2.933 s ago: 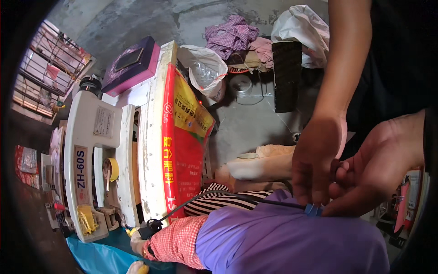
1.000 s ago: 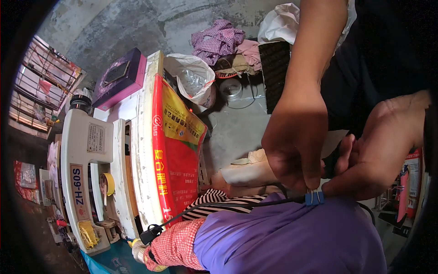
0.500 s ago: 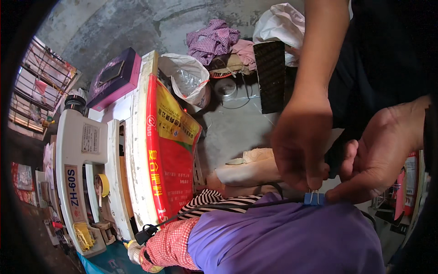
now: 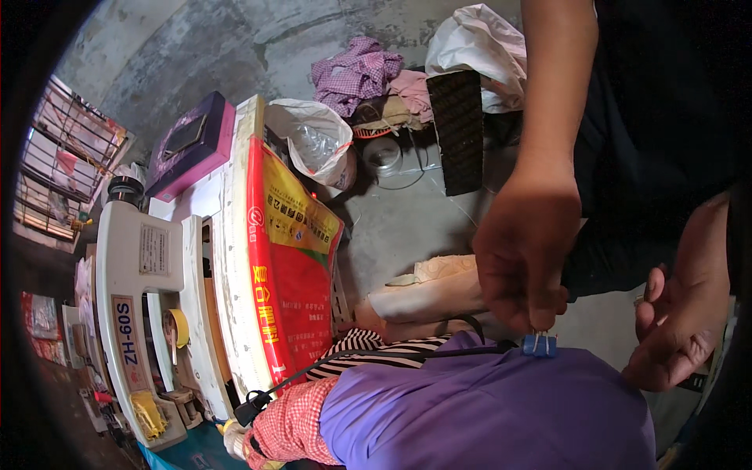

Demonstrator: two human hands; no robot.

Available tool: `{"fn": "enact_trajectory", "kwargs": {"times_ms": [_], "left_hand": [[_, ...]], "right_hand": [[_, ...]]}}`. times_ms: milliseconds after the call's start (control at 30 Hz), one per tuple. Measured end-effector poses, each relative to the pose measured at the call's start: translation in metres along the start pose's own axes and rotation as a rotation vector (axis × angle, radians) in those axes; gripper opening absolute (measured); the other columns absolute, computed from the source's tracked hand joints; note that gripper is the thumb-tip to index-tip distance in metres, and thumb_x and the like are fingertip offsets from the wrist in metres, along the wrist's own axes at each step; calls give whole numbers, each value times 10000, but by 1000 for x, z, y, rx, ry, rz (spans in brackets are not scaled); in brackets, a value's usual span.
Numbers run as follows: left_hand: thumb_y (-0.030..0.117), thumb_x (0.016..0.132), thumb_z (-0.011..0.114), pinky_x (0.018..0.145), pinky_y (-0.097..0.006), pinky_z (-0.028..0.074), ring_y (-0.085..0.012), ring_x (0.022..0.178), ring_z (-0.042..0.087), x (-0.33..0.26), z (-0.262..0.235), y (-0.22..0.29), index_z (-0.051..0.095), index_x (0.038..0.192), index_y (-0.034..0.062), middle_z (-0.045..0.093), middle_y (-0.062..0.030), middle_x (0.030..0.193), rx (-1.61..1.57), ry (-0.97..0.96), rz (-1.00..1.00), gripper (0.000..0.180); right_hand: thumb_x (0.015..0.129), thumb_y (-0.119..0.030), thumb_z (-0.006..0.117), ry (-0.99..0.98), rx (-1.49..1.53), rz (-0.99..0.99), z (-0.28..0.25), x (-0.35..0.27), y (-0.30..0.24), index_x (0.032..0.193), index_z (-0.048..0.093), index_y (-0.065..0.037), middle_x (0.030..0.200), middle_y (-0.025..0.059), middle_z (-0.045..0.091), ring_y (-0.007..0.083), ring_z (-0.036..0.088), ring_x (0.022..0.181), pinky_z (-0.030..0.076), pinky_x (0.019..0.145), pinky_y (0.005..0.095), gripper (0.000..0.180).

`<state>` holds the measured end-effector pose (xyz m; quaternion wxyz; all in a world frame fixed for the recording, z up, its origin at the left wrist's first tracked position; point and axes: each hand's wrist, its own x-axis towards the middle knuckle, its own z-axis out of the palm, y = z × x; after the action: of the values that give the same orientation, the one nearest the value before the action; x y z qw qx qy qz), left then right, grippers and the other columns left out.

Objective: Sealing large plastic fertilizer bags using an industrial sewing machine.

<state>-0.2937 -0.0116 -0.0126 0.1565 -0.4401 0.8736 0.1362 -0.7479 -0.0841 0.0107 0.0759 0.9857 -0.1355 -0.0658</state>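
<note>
My right arm, in a purple upper sleeve (image 4: 470, 407) and a red checked sleeve cover (image 4: 294, 427), reaches left. At its end my right hand (image 4: 235, 440) seems white-gloved beside the teal surface (image 4: 196, 456); its fingers are mostly hidden. A small black device (image 4: 249, 409) sits at the wrist, with a black cable (image 4: 368, 356) running back along the sleeve. Another person's hand (image 4: 529, 243) pinches the wire handles of a blue binder clip (image 4: 539, 345) on the purple cloth where the cable ends. That person's other hand (image 4: 681, 329) hangs apart from it, fingers loosely curled. My left hand is out of sight.
A white sewing machine (image 4: 141, 305) stands at left, with a yellow tape roll (image 4: 177, 329). Beyond are a red and yellow sack (image 4: 294, 266), a purple box (image 4: 192, 149), a white bag (image 4: 313, 141) and piled clothes (image 4: 356, 74). A bare leg (image 4: 427, 301) lies behind my sleeve.
One hand of the other person has let go of the area by the binder clip and moved right and down. Their other hand still pinches the clip. My right arm has barely moved.
</note>
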Motion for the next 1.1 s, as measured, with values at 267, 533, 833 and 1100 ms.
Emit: {"fn": "enact_trajectory", "kwargs": {"times_ms": [267,533,833,1100], "left_hand": [[121,723,653,780,-474,406,-389,794,538,2,-1,-1,499,608,31,513,-168,628,-16,-33,-16,213],[143,716,672,764,-469,412,-388,805,547,-30,7,10,513,631,32,555,-178,727,50,-25,-279,212],[219,769,574,500,-322,427,-172,526,556,-4,36,-21,621,784,153,511,-6,572,-54,-125,-195,82],[393,838,585,747,-370,491,-311,841,618,-13,73,-123,564,1021,-24,629,-163,884,-427,-87,-647,456]], "right_hand": [[868,-137,402,-2,92,81,-1,-12,-8,680,536,-66,629,11,530,116,538,544,484,580,290,241],[862,-129,410,114,166,-144,97,184,11,658,540,-66,604,11,534,119,544,521,489,562,294,250],[806,-125,536,219,647,329,131,520,-112,934,663,-45,804,76,680,221,661,717,505,526,389,197],[867,-157,486,160,691,144,148,530,-97,1012,601,-17,825,132,671,302,658,704,508,569,423,232]]}}
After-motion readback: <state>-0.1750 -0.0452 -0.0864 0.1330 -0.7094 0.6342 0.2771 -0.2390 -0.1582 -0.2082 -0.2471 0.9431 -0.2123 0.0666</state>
